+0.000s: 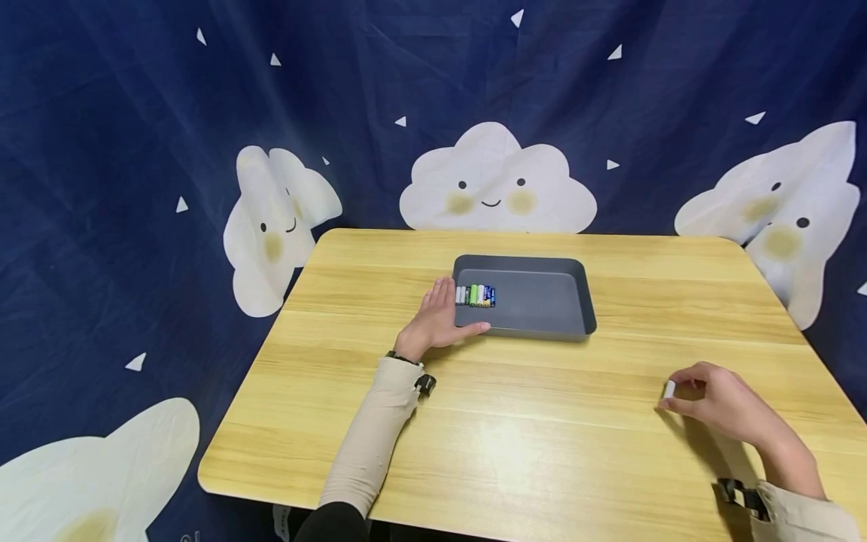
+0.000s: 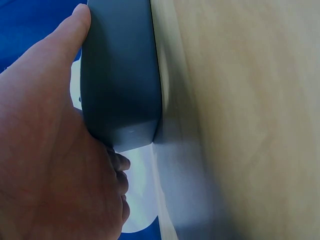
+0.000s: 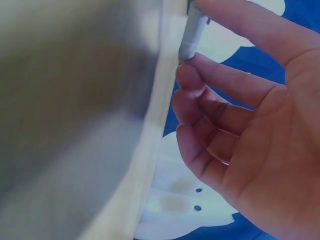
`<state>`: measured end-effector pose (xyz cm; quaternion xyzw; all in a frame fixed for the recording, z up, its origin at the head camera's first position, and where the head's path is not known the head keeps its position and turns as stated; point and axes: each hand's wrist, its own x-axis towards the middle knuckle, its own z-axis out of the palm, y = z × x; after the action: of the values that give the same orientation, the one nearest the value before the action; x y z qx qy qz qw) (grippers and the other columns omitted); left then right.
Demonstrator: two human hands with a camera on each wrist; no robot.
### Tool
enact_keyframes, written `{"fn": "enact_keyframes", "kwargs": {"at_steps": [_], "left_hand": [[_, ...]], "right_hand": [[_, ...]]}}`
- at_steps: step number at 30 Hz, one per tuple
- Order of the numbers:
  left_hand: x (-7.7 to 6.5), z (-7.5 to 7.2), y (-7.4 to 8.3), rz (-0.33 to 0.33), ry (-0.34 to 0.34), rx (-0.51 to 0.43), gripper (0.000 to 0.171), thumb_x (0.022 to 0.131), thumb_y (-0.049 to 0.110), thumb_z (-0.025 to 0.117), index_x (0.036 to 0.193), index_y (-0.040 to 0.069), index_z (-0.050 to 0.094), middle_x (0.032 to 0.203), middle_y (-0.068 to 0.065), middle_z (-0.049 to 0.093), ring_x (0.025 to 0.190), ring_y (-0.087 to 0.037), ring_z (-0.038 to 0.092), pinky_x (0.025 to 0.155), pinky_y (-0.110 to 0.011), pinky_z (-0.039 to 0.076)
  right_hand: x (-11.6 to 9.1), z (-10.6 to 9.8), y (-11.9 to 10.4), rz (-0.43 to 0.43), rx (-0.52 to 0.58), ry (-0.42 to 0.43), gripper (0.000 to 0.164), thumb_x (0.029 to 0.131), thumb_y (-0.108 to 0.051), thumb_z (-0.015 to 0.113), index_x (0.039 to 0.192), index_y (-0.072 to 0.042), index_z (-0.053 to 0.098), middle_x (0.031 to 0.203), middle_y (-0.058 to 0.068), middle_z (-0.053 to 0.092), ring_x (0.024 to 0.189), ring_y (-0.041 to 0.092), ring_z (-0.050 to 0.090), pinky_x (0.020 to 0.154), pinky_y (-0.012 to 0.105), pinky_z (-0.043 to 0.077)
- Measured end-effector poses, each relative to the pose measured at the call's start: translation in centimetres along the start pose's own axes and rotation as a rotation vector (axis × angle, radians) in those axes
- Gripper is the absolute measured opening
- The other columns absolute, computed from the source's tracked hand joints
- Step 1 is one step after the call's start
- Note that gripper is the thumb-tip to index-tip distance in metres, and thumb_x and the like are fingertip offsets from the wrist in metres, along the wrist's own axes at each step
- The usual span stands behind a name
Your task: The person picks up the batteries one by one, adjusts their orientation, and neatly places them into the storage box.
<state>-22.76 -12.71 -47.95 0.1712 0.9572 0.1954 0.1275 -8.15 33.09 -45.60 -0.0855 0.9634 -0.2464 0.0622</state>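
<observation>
A dark grey rectangular tray (image 1: 545,301) lies at the back middle of the table. Along its left side stands a row of several small batteries (image 1: 476,296) in white, green and blue. My left hand (image 1: 435,320) rests against the tray's left end, fingers straight along the side and thumb stretched over the front rim. In the left wrist view the tray's outer wall (image 2: 120,70) sits between thumb and fingers. Well to the right, over the table, my right hand (image 1: 731,406) pinches a white battery (image 3: 193,35) between thumb and index fingertip, its other fingers curled loosely.
The light wooden table (image 1: 515,421) has rounded corners. Behind it hangs a dark blue curtain (image 1: 366,68) printed with white smiling clouds (image 1: 497,177) and small triangles. Dark bands with small black devices (image 1: 425,385) circle both wrists, over beige sleeves.
</observation>
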Motion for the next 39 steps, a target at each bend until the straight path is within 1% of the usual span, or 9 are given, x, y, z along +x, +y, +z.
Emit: {"fn": "enact_keyframes", "kwargs": {"at_steps": [5, 9, 12, 15, 21, 25, 28, 31, 39], "left_hand": [[0.0, 0.1, 0.0, 0.002, 0.005, 0.004, 0.126, 0.088, 0.085, 0.048, 0.165, 0.001, -0.006, 0.175, -0.018, -0.008, 0.164, -0.028, -0.008, 0.135, -0.044, 0.002], [0.0, 0.2, 0.0, -0.002, 0.006, 0.011, 0.126, 0.088, 0.085, 0.047, 0.165, 0.001, -0.005, 0.175, -0.018, -0.008, 0.164, -0.028, -0.007, 0.135, -0.044, 0.002], [0.1, 0.3, 0.0, -0.001, 0.011, 0.015, 0.126, 0.088, 0.085, 0.048, 0.165, 0.0, -0.004, 0.175, -0.018, -0.008, 0.164, -0.028, -0.007, 0.135, -0.044, 0.002], [0.1, 0.4, 0.0, 0.004, 0.017, 0.011, 0.127, 0.087, 0.086, 0.048, 0.165, 0.0, -0.004, 0.175, -0.018, -0.007, 0.164, -0.028, -0.007, 0.135, -0.044, 0.003], [0.3, 0.4, 0.0, 0.003, 0.014, 0.017, 0.127, 0.087, 0.086, 0.048, 0.165, 0.0, -0.005, 0.175, -0.018, -0.008, 0.164, -0.028, -0.007, 0.135, -0.044, 0.003], [0.2, 0.3, 0.0, 0.0, 0.013, 0.016, 0.127, 0.087, 0.086, 0.048, 0.165, 0.001, -0.005, 0.175, -0.018, -0.008, 0.164, -0.028, -0.007, 0.135, -0.045, 0.003], [0.2, 0.3, 0.0, -0.002, 0.013, 0.012, 0.127, 0.087, 0.086, 0.049, 0.165, 0.0, -0.004, 0.175, -0.018, -0.007, 0.164, -0.028, -0.007, 0.135, -0.045, 0.003], [0.2, 0.3, -0.1, -0.003, 0.009, 0.006, 0.127, 0.087, 0.085, 0.049, 0.165, 0.0, -0.004, 0.175, -0.018, -0.008, 0.164, -0.028, -0.007, 0.135, -0.045, 0.003], [0.2, 0.3, -0.1, -0.001, 0.02, 0.006, 0.127, 0.087, 0.085, 0.049, 0.165, 0.0, -0.004, 0.175, -0.019, -0.007, 0.164, -0.028, -0.007, 0.135, -0.045, 0.003]], "right_hand": [[0.9, -0.3, -1.3, -0.056, 0.018, 0.067, 0.04, 0.082, -0.028, 0.088, 0.107, 0.002, 0.077, 0.097, 0.009, 0.071, 0.082, 0.002, 0.054, 0.065, 0.022, 0.047], [1.9, -0.8, -2.2, -0.084, 0.033, 0.084, 0.041, 0.084, -0.029, 0.087, 0.111, 0.0, 0.076, 0.099, 0.01, 0.071, 0.085, 0.002, 0.055, 0.066, 0.022, 0.047], [2.8, -1.0, -2.9, -0.1, 0.05, 0.09, 0.043, 0.086, -0.03, 0.085, 0.114, 0.0, 0.075, 0.102, 0.012, 0.071, 0.088, 0.005, 0.057, 0.067, 0.022, 0.048], [3.6, -1.1, -3.4, -0.118, 0.073, 0.114, 0.041, 0.086, -0.03, 0.085, 0.115, -0.001, 0.075, 0.103, 0.012, 0.072, 0.09, 0.008, 0.058, 0.068, 0.022, 0.048], [5.1, -1.2, -4.3, -0.174, 0.109, 0.159, 0.035, 0.087, -0.026, 0.084, 0.113, -0.005, 0.076, 0.103, 0.012, 0.072, 0.09, 0.003, 0.057, 0.071, 0.022, 0.049], [6.3, -1.0, -5.2, -0.201, 0.133, 0.194, 0.034, 0.086, -0.026, 0.085, 0.112, -0.006, 0.076, 0.104, 0.01, 0.073, 0.09, 0.002, 0.057, 0.073, 0.019, 0.05], [7.1, -0.9, -5.9, -0.216, 0.156, 0.202, 0.034, 0.086, -0.026, 0.085, 0.113, -0.006, 0.076, 0.105, 0.009, 0.073, 0.092, 0.002, 0.057, 0.075, 0.017, 0.05], [8.1, -0.6, -6.7, -0.21, 0.188, 0.202, 0.034, 0.086, -0.026, 0.085, 0.113, -0.008, 0.077, 0.108, 0.007, 0.073, 0.093, 0.002, 0.058, 0.076, 0.017, 0.05], [10.8, 0.0, -9.0, -0.215, 0.281, 0.183, 0.036, 0.088, -0.029, 0.084, 0.117, -0.009, 0.076, 0.114, 0.008, 0.072, 0.099, 0.005, 0.06, 0.08, 0.017, 0.05]]}}
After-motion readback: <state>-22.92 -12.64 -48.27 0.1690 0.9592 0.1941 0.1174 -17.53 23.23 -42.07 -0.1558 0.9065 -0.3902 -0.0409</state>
